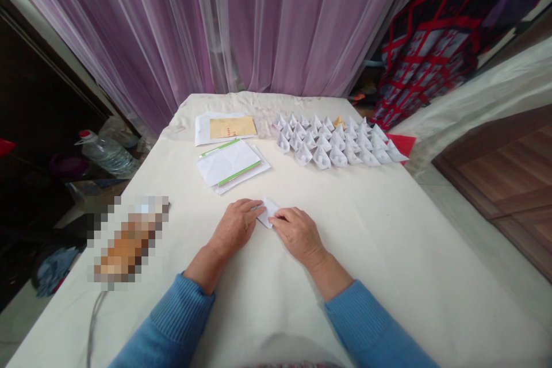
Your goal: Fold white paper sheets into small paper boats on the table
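A small folded piece of white paper [268,214] lies on the table between my two hands. My left hand [236,224] has its fingers closed on the paper's left side. From the right, my right hand [301,232] pinches its lower right edge. Beyond my hands, several white folded paper boats [321,156] stand in rows at the back right, with one yellow boat [339,122] among them. A stack of white sheets [230,162] with green strips lies ahead of my left hand. Behind it is a yellow paper [233,127] on more white sheets.
A blurred-out object [129,244] with a cable [92,322] lies on the white-covered table [388,276] at the left. Something red [403,145] sits by the boats. A large water bottle [107,152] stands off the table's left side. Purple curtains [284,23] hang behind.
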Available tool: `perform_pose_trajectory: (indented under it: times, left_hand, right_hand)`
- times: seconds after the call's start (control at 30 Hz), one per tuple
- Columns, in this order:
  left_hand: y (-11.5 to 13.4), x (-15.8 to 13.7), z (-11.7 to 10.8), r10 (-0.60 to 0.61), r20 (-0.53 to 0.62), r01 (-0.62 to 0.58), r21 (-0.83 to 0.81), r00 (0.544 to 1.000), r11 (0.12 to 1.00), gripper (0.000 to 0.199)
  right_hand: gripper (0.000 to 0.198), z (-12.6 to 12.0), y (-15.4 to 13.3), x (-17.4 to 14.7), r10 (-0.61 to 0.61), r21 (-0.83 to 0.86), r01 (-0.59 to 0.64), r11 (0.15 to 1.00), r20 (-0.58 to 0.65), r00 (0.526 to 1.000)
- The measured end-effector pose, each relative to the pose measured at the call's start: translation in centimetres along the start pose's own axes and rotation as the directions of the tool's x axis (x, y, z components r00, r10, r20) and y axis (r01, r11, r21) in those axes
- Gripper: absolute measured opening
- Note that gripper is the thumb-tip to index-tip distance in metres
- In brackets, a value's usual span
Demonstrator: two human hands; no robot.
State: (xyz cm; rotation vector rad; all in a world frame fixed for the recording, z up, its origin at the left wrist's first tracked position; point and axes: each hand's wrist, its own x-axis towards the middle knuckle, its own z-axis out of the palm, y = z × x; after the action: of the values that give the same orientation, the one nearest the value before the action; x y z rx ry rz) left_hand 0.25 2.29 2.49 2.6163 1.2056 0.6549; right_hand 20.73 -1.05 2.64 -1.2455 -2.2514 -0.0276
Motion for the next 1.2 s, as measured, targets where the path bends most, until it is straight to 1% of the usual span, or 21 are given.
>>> perform_pose_trajectory:
  times: [0.2,0.4,0.53,0.8,0.93,1.03,1.13,1.2]
  left_hand:
    - [0.1,0.1,0.0,0.005,0.005,-0.005,0.009,1.0,1.0,0.039]
    - [0.1,0.1,0.0,-0.022,0.036,0.022,0.024,0.999,0.999,0.042]
    - [0.1,0.2,0.1,-0.04,0.031,0.039,0.027,0.999,0.999,0.044]
    - [0.3,0.1,-0.1,-0.035,0.041,0.034,0.031,0.999,0.999,0.047]
    - [0.4,0.2,-0.2,-0.045,0.05,0.044,0.02,0.998,0.999,0.045]
    - [0.7,0.2,-0.3,-0.053,0.045,0.052,0.015,0.998,0.999,0.039]
    - [0.9,0.3,-0.5,-0.038,0.04,0.037,0.025,0.998,0.999,0.032]
    - [0.9,0.3,-0.5,-0.029,0.04,0.027,0.034,0.999,0.999,0.03]
  right_hand:
    - [0.014,0.0,-0.1,0.0,-0.003,-0.022,0.003,1.0,-0.017,1.0]
    - [0.015,0.1,-0.4,0.1,0.031,-0.06,-0.031,0.998,-0.009,0.999]
    - [0.016,0.3,-0.5,0.1,0.038,-0.092,-0.038,0.995,-0.004,0.999]
    - [0.018,-0.1,-0.6,0.0,0.031,-0.121,-0.022,0.992,0.072,0.997]
    - [0.02,-0.3,-0.6,-0.2,0.029,-0.129,-0.015,0.991,0.107,0.994]
    - [0.023,-0.4,-0.6,-0.5,0.026,-0.135,-0.01,0.991,0.122,0.992]
    - [0.028,-0.5,-0.7,-1.0,0.012,-0.131,0.004,0.991,0.125,0.992]
    - [0.03,-0.5,-0.7,-1.3,0.004,-0.129,0.012,0.992,0.12,0.993]
